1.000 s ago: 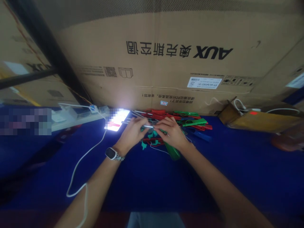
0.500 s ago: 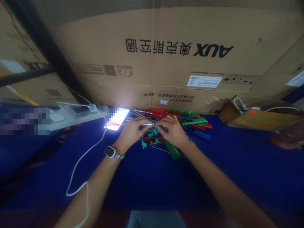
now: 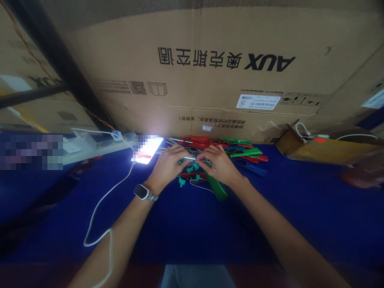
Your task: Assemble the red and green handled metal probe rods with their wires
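A thin, silvery metal rod [image 3: 190, 158] was held roughly level, to the right of a flat, brightly glowing white screen [image 3: 147, 151]. Its end nearer the glowing screen was gripped by the bare left hand [image 3: 171, 163], the fingers being closed on it, probably so that the rod was kept steady. Its farther end was met by the fingertips of the bare right hand [image 3: 218, 165], which were brought together. Whether these were clamped on the rod itself or on the fine white strand [image 3: 211, 163] beside it could not be told. By such a fingertip hold, fine control of so slim a piece was presumably allowed.

Under and around the hands, to the right of the glowing screen, a loose heap of red and green plastic pieces [image 3: 199, 142] was spread on the blue-covered table [image 3: 192, 228], perhaps so that all was left within easy reach. A broad green plastic handle [image 3: 220, 190] was pointed toward the person, and small teal plastic pieces [image 3: 182, 182] were scattered nearer the glowing screen. A flat blue plastic piece [image 3: 255, 169] was laid farther right of it. By the glowing screen's near edge a slim white cable [image 3: 103, 197] was trailed, likely for power. Behind it all, a large brown cardboard carton [image 3: 195, 36] was stood.
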Available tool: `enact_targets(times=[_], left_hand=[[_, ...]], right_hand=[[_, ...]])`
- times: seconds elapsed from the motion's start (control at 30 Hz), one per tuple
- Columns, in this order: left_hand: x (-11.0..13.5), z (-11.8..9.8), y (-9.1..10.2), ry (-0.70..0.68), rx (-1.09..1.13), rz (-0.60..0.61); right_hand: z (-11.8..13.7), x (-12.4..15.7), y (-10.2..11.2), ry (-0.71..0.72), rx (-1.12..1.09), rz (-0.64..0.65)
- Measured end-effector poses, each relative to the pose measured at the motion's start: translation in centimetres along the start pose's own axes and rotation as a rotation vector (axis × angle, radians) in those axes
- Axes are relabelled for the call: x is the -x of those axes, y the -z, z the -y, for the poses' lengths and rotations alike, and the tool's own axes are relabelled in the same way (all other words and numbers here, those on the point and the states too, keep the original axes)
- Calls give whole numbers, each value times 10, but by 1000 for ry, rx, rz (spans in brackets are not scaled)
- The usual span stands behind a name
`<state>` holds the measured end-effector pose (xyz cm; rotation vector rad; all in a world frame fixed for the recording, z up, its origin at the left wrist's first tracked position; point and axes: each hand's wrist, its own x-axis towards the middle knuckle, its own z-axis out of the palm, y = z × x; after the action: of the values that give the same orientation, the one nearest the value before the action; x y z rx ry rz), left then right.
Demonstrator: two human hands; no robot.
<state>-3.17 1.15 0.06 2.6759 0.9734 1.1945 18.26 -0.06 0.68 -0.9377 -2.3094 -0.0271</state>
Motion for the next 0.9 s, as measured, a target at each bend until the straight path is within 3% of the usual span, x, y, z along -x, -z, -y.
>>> enact_targets(times=[0.13, 0.47, 0.9], left_hand=[[0, 1, 0, -36, -56, 20], [5, 9, -1, 0, 101, 65], [4, 3, 1, 109, 210, 258]], right_hand=[[-2, 1, 1, 6, -24, 33], [-1, 0, -2, 42, 97, -28], [9, -3, 5, 53, 190, 176]])
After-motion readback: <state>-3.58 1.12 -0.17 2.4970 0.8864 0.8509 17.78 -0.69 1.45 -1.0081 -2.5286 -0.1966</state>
